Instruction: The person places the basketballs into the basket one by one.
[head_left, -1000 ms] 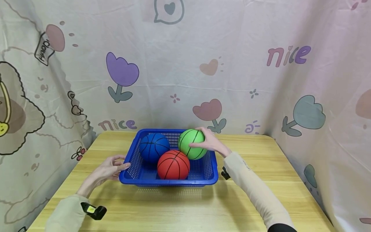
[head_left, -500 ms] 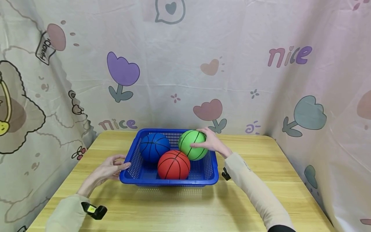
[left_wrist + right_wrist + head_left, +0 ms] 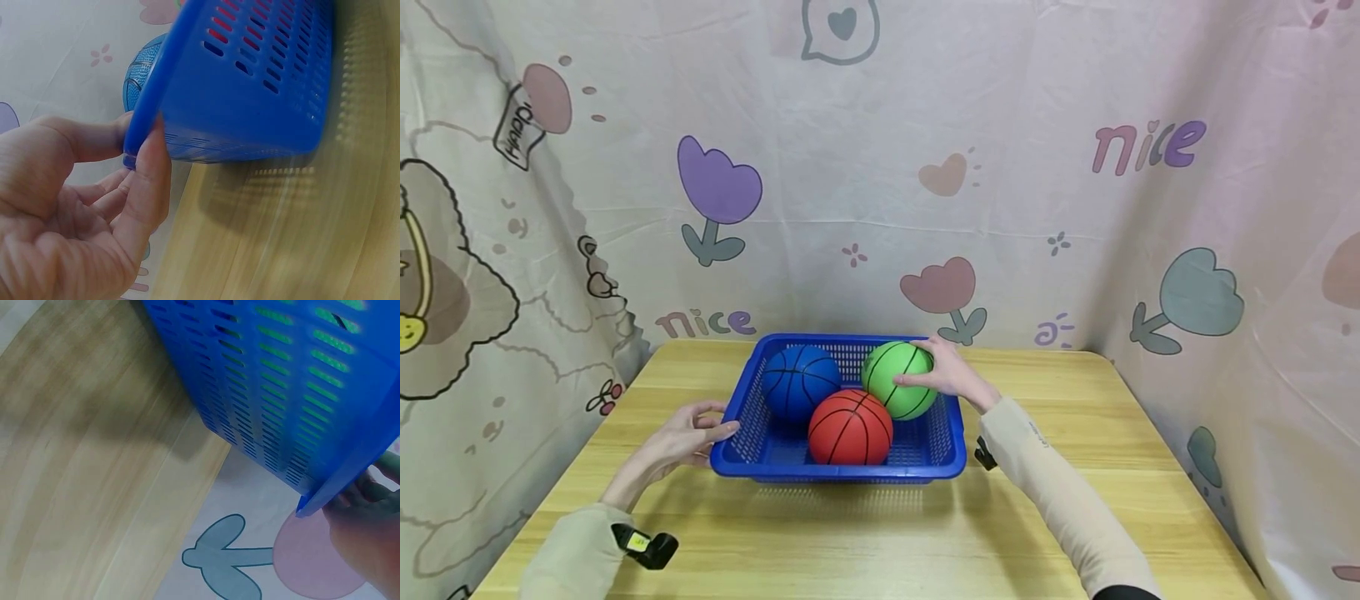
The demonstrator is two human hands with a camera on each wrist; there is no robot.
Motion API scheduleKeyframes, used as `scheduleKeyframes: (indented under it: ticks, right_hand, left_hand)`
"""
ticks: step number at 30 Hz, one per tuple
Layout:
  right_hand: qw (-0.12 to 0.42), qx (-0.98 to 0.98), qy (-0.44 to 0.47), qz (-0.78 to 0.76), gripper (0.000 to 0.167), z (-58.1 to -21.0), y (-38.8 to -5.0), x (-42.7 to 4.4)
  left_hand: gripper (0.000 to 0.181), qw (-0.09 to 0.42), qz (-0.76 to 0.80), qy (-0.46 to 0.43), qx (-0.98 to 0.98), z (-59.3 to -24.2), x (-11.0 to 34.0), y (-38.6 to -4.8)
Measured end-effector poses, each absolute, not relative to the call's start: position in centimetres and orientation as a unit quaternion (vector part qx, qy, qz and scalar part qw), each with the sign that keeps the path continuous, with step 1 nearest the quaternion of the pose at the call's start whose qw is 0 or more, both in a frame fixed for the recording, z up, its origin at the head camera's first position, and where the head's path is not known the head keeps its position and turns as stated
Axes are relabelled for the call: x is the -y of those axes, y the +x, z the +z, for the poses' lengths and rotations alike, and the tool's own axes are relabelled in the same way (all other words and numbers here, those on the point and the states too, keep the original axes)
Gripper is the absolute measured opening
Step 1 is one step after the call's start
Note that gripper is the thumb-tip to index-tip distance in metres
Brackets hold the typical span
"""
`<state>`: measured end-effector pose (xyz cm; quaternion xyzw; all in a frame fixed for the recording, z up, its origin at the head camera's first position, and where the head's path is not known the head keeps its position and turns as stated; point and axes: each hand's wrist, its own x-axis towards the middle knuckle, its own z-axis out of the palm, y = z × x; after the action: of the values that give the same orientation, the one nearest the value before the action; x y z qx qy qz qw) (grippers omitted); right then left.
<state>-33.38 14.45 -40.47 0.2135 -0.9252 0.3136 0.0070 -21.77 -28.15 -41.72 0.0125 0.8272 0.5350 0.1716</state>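
A blue plastic basket (image 3: 838, 472) with slotted walls holds three small basketballs. The blue ball (image 3: 797, 375) lies at the back left, the red ball (image 3: 850, 429) at the front middle, and the green ball (image 3: 886, 375) at the back right. My left hand (image 3: 681, 435) pinches the basket's left rim between thumb and fingers, as the left wrist view shows up close. Over the basket's right side, my right hand (image 3: 946, 368) holds the green ball, thumb in front and fingers behind. In the right wrist view the basket wall (image 3: 250, 387) hides most of that ball.
The basket stands on a light wooden table (image 3: 865, 542), toward its back edge. Behind and at both sides hangs a printed cloth (image 3: 850, 150). A small black device is strapped to each sleeve, the left one (image 3: 646, 546) hanging near the table.
The green ball has sunk slightly lower in the basket, with my right hand lowering along with it. My left hand, the basket and the other two balls stay where they were.
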Motion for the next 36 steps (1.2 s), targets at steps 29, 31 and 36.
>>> scheduleKeyframes:
  ticks: [29,31,36]
  right_hand:
    - [-0.04,0.935,0.214,0.279,0.088,-40.75,-33.54,-14.43]
    - [-0.039,0.935,0.212,0.282,0.089,-40.83,-33.53,-14.47]
    - [-0.041,0.933,0.204,0.292,0.091,-40.96,-33.43,-14.51]
  left_hand:
    - [0.067,0.171,0.541,0.007,-0.823,-41.87,28.03,-21.74]
    - [0.067,0.172,0.543,0.007,-0.822,-41.87,28.02,-21.74]
    - [0.068,0.171,0.542,0.007,-0.823,-41.78,27.99,-21.72]
